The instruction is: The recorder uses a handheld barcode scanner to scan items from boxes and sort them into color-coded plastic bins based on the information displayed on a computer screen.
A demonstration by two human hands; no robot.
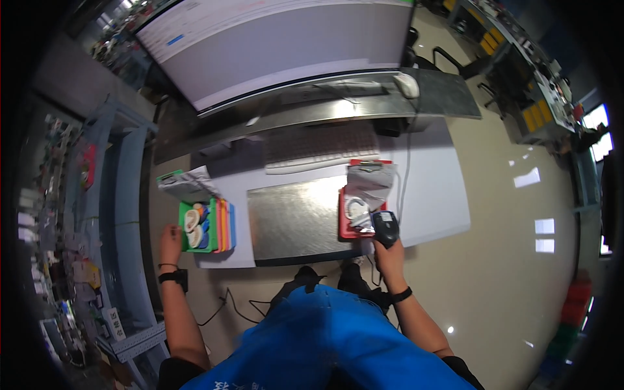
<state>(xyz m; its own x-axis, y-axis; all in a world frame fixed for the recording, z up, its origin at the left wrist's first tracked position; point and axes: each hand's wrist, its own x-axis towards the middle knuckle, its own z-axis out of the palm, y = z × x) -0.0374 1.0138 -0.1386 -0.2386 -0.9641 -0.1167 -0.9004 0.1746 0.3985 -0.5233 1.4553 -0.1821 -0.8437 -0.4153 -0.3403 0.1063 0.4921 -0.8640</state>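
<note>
My right hand [389, 255] is wrapped round a black barcode scanner [386, 228], its head over the near right corner of a red bin [342, 223]. White ring-shaped parts [355, 208] and a shiny silvery packet [362, 224] lie in that bin; a clipboard with a grey sheet [370, 179] stands at its far end. At the left, my left hand [171, 244] grips the outer side of a green bin [212, 242], its fingertips partly hidden. Inside are white round parts [193, 220] and blue pieces [204, 234]. Yellow, orange and blue bin edges [227, 225] show against its right side.
Between the bins lies a bare metal plate [296, 218] on the white tabletop [432, 188]. Behind it are a keyboard [320, 151], a metal shelf [312, 104] with a white mouse [407, 85], and a large monitor [279, 49]. A grey-blue rack [122, 188] stands left; dark cables [227, 305] trail on the floor.
</note>
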